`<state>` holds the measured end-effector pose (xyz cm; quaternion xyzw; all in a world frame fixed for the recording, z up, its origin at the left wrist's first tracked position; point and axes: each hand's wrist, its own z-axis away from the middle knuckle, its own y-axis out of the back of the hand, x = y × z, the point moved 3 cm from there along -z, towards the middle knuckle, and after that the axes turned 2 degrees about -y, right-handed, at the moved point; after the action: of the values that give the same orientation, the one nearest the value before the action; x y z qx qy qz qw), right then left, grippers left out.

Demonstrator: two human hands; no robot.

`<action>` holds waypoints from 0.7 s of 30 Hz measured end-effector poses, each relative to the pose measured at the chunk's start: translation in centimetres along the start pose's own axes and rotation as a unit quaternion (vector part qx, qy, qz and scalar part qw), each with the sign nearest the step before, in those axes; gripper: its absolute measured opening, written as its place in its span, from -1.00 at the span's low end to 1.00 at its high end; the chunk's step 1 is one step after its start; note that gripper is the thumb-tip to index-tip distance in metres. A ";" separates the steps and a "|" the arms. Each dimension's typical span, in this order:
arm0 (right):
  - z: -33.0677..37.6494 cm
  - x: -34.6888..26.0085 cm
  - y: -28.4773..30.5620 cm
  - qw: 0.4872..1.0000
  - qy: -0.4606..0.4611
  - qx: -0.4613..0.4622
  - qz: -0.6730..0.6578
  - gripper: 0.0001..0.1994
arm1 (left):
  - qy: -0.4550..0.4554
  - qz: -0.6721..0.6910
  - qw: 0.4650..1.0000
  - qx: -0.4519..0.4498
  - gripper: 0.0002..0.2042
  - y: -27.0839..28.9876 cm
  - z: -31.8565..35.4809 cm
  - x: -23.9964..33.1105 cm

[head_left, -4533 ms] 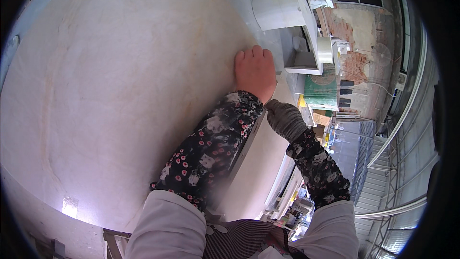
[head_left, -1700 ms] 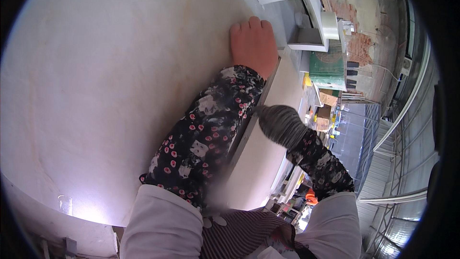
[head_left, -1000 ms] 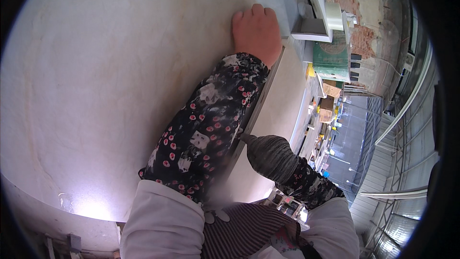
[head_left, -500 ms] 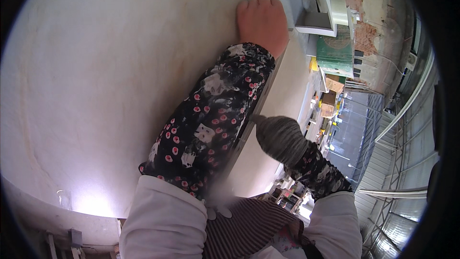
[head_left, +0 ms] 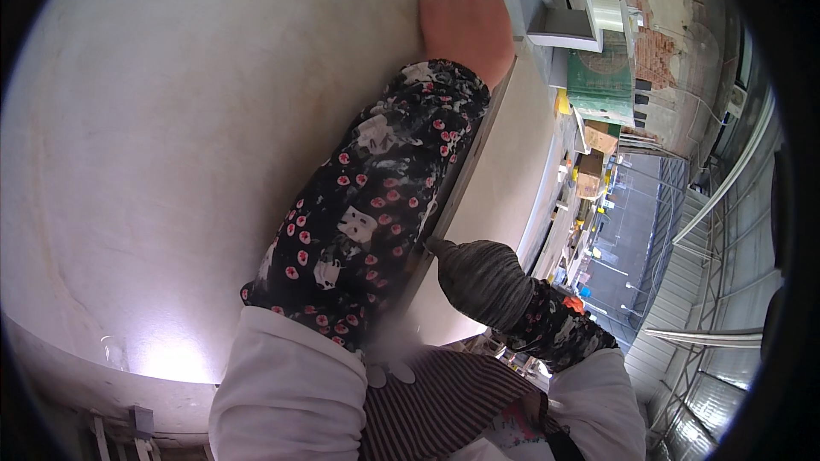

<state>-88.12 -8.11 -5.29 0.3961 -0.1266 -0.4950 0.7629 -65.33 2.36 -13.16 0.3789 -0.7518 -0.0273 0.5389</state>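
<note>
Two hands flank one long line, the right-hand edge (head_left: 469,166) of the broad pale panel (head_left: 188,162). That edge is the panel's long axis as far as it shows, slanting from near the person's striped apron (head_left: 444,401) up and away to the right. The person's left hand (head_left: 467,24), bare, lies knuckles up at the far end of the panel's edge; its fingertips are out of sight, so whether it grips or merely presses cannot be told. The left sleeve (head_left: 359,196) runs almost parallel to the edge, over the panel's surface. The right hand (head_left: 483,282), in a dark grey glove, stands on the outer side of the panel, beyond the edge, with its tapered tip pointing inward. It is much nearer the body than the left. The tip is at or just beside the edge; contact and anything pinched there cannot be made out. Outside the panel's far end stand a white open box (head_left: 564,41) and a green board (head_left: 598,85).
</note>
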 end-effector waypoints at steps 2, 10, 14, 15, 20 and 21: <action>0.2 -0.6 -0.3 0.999 -0.029 -0.034 -0.003 -0.58 | -0.003 0.003 1.000 0.009 -0.87 0.1 0.0 -0.1; -1.2 1.3 2.4 0.952 -0.017 -0.040 0.301 -0.66 | 0.011 0.005 1.000 -0.017 -0.86 0.0 0.2 0.0; -1.4 2.8 2.6 0.969 -0.050 -0.110 0.214 -0.63 | 0.011 0.000 0.999 -0.047 -0.83 0.8 -0.6 0.1; -1.0 2.8 1.9 0.971 -0.100 -0.172 0.131 -0.62 | 0.010 0.011 0.999 -0.047 -0.82 1.2 -0.7 0.2; 0.1 0.5 0.3 0.977 -0.056 -0.178 0.103 -0.65 | 0.039 0.087 0.941 -0.324 -0.56 0.4 -1.3 -0.2; -0.1 0.0 0.6 0.965 0.043 -0.101 0.238 -0.65 | 0.029 0.083 0.939 -0.332 -0.55 0.2 -1.2 -0.2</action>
<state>-87.67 -7.90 -4.94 0.2964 -0.1330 -0.2920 0.8995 -64.41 3.03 -12.80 0.1155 -0.7128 -0.2191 0.6562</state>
